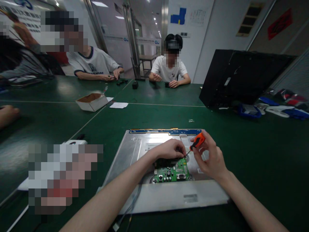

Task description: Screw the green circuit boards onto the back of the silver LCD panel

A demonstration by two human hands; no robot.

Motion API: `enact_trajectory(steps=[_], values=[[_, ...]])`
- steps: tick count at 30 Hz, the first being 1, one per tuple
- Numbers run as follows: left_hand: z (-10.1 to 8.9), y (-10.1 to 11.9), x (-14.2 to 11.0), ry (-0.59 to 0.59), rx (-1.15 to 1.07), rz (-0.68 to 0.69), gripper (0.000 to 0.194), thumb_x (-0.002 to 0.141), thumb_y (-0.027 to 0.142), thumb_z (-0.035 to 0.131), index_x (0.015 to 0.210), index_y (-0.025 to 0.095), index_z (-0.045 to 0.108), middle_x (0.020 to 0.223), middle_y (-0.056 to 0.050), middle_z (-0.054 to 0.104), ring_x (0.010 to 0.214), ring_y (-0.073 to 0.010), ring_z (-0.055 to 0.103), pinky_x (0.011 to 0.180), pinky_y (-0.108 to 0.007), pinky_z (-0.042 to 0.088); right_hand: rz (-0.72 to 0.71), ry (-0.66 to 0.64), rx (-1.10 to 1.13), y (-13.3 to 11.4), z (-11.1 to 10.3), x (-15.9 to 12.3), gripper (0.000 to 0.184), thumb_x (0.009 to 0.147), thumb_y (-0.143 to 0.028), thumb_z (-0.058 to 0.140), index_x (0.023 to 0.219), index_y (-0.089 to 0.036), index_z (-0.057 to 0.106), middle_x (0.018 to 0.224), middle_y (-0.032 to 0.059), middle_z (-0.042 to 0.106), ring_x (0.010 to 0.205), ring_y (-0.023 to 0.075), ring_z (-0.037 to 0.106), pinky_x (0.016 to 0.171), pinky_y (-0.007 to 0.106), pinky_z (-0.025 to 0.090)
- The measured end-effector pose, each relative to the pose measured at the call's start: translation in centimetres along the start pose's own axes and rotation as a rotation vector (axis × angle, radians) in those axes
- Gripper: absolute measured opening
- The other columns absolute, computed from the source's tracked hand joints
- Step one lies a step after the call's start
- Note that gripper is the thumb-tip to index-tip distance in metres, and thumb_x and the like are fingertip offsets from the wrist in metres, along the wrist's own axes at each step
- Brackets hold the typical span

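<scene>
My right hand (212, 160) grips an orange and black screwdriver (199, 140), its shaft slanting down to the left. The tip meets the upper right corner of a green circuit board (172, 173). Close by that tip, the fingers of my left hand (172, 149) are pinched together; anything between them is too small to make out. The board lies on the back of a silver metal display panel (135, 151), partly covered by my left hand. Along the panel's far edge runs a narrow blue circuit strip (154, 131). Thin cables (138, 195) hang over its near left side.
A black monitor housing (241, 77) stands at the right, beside gloves (280, 109). Further back are a white open box (93, 102) and paper (118, 105). A blurred-out item (62, 177) lies left of the panel. Other people sit across the green table (154, 112).
</scene>
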State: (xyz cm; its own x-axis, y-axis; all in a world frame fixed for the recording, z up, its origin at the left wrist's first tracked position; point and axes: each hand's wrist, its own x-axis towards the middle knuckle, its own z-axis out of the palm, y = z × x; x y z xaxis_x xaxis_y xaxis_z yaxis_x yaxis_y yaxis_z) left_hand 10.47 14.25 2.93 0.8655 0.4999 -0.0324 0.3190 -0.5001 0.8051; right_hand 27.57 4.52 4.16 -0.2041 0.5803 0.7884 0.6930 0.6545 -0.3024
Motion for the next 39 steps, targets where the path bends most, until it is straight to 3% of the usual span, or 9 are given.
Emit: enact_trajectory(steps=[9,17,24,32,39], values=[[-0.07,0.03,0.02,-0.001,0.016,0.002,0.012,0.074,0.004,0.066,0.079,0.015,0.07,0.078,0.0,0.067,0.073,-0.0137,0.059,0.069,-0.023,0.044,-0.065,0.09,-0.13,0.33,0.16,0.03,0.069,0.089,-0.023,0.061,0.148,-0.023,0.024,0.063,-0.0066,0.054,0.044,0.0113,0.054,0.04,0.021,0.047],[-0.12,0.29,-0.03,0.0,0.012,-0.001,0.013,0.073,0.004,0.065,0.079,0.014,0.07,0.077,-0.001,0.067,0.073,-0.0143,0.06,0.068,-0.023,0.045,-0.006,0.012,-0.005,-0.07,-0.05,0.09,0.07,0.09,-0.013,0.051,0.15,-0.024,0.018,0.088,0.0045,0.068,0.058,0.0136,0.065,0.049,0.026,0.056],[-0.09,0.25,-0.03,0.001,0.014,0.006,0.013,0.073,0.004,0.066,0.079,0.014,0.07,0.077,-0.001,0.067,0.072,-0.0136,0.059,0.068,-0.022,0.043,-0.045,0.09,-0.12,0.29,0.12,-0.09,0.07,0.088,-0.022,0.061,0.148,-0.024,0.024,0.069,-0.0037,0.06,0.047,0.0122,0.057,0.041,0.023,0.05],[-0.11,0.29,-0.07,-0.002,0.016,0.009,0.013,0.073,0.004,0.064,0.079,0.014,0.07,0.077,-0.001,0.067,0.073,-0.0147,0.06,0.068,-0.023,0.044,-0.018,0.003,-0.03,-0.05,-0.11,0.11,0.07,0.09,-0.014,0.053,0.15,-0.023,0.019,0.084,0.0031,0.068,0.057,0.0136,0.065,0.048,0.025,0.055],[-0.1,0.11,-0.02,-0.008,0.001,0.018,0.013,0.073,0.004,0.064,0.078,0.014,0.07,0.076,0.0,0.066,0.072,-0.0135,0.06,0.068,-0.022,0.045,-0.054,0.092,-0.109,0.17,0.08,0.11,0.068,0.089,-0.021,0.06,0.147,-0.025,0.026,0.076,-0.0009,0.064,0.047,0.0114,0.058,0.041,0.022,0.051]])
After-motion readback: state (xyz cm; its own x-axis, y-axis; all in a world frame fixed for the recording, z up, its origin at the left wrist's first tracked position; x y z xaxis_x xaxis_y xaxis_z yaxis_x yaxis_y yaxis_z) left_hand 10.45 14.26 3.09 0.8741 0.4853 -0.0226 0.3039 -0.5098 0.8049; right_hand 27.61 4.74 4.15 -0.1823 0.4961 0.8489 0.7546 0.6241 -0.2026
